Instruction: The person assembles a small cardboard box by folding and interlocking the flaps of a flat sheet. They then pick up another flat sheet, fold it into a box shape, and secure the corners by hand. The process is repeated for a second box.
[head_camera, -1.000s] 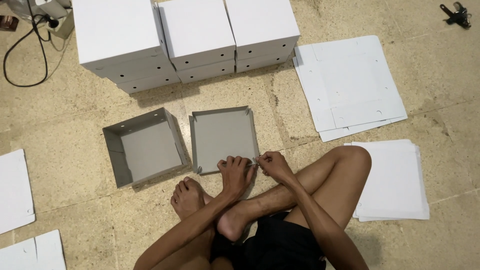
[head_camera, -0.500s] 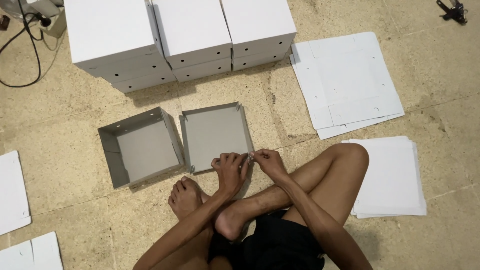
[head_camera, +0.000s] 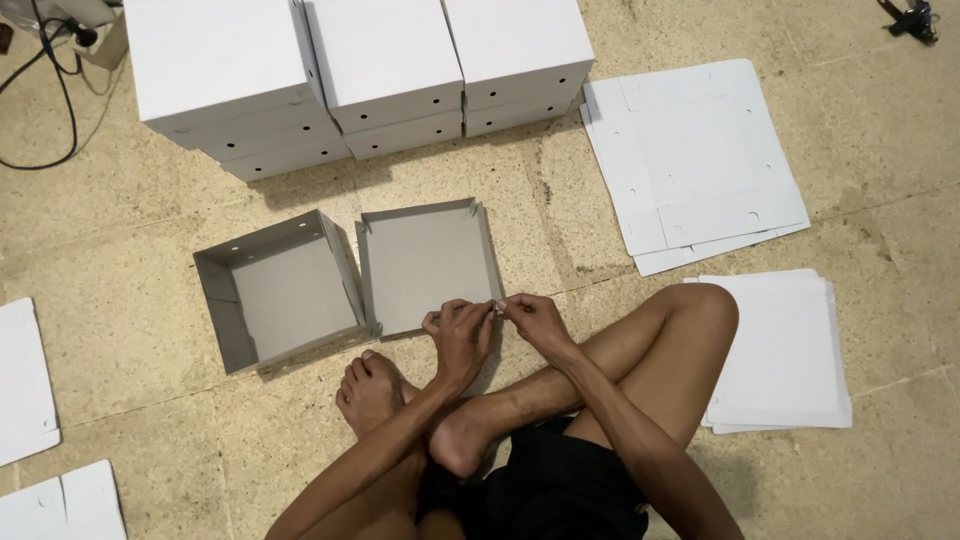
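Shallow lid tray: near corner pinched by left grip, right grip.

We sit cross-legged, both bare forearms reaching forward over our shins. Our left hand and right hand meet fingertip to fingertip, fingers curled and pinched together, wrists bent slightly down, knuckles facing up and palms turned inward.

The lid lies on the floor, with the open box touching its left side. Stacked boxes stand behind both. Flat sheets lie to the right, with more sheets nearer the person's knee.
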